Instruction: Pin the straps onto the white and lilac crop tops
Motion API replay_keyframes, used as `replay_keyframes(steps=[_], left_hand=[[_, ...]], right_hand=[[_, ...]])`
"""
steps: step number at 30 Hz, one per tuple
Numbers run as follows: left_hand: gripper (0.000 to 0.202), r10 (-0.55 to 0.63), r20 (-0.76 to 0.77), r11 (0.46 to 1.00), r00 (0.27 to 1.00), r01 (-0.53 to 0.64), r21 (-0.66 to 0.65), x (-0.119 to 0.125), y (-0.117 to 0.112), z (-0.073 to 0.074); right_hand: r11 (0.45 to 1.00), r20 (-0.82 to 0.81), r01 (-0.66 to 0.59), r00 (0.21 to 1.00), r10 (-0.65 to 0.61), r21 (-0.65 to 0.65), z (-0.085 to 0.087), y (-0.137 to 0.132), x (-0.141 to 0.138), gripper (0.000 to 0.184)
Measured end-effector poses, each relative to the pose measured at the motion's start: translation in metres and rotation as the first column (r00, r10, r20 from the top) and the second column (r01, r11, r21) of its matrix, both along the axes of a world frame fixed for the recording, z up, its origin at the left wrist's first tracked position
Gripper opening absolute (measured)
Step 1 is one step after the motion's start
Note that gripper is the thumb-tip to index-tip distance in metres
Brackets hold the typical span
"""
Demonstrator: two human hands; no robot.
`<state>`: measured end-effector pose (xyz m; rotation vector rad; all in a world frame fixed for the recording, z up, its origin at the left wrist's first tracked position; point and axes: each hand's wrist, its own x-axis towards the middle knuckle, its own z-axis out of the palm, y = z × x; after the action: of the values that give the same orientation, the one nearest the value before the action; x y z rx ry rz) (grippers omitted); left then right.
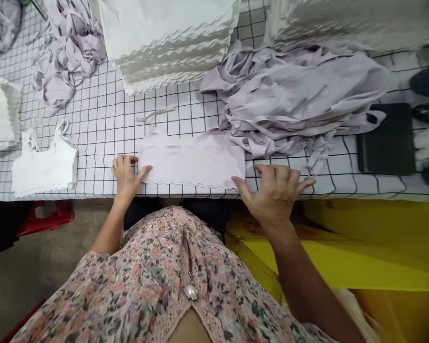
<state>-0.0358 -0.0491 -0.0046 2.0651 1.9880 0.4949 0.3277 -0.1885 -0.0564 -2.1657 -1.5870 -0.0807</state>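
A pale lilac camisole top (193,164) lies flat near the table's front edge, its wavy hem toward me and a thin strap stretched out at its upper left. At its left end is my left hand (127,174), fingers spread, thumb on the cloth's edge. My right hand (273,190) is at the lower right corner, thumb touching the cloth and the other fingers apart over the table. Neither hand grips anything. Just beyond the top's right end lies a heap of lilac garments (296,95), partly touching it.
On the checked tablecloth (93,143) a white camisole top (45,164) lies at left. Stacks of white wavy-edged fabric (164,43) stand at the back, near a lilac pile (71,47). A dark green box-like object (388,140) lies right. Below are a red stool (52,216) and yellow boxes (343,257).
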Motion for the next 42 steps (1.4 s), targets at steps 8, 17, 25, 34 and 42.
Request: replay_keyframes(steps=[8, 17, 25, 34, 42], left_hand=[[0.028, 0.086, 0.527, 0.963, 0.846, 0.065, -0.261, 0.000, 0.004, 0.022], [0.035, 0.204, 0.398, 0.957, 0.894, -0.095, -0.276, -0.066, -0.013, 0.032], [0.009, -0.431, 0.462, 0.891, 0.775, 0.446, 0.083, 0.030, 0.021, 0.033], [0.052, 0.192, 0.869, 0.554, 0.456, 0.681, -0.479, 0.122, 0.063, 0.008], [0.028, 0.204, 0.876, 0.575, 0.437, 0.671, -0.469, 0.122, 0.077, -0.010]], right_hand=[[0.999, -0.176, -0.019, 0.984, 0.025, 0.035, 0.006, 0.018, -0.033, 0.025], [0.965, -0.153, -0.262, 0.954, 0.257, -0.013, 0.028, 0.020, -0.062, 0.027], [0.855, -0.045, -0.511, 0.860, 0.509, -0.092, 0.039, 0.120, -0.023, 0.028], [0.746, 0.009, -0.640, 0.758, 0.652, -0.182, 0.063, 0.159, -0.038, 0.041], [0.821, -0.343, -0.561, 0.795, 0.500, -0.105, 0.082, 0.093, -0.036, 0.043]])
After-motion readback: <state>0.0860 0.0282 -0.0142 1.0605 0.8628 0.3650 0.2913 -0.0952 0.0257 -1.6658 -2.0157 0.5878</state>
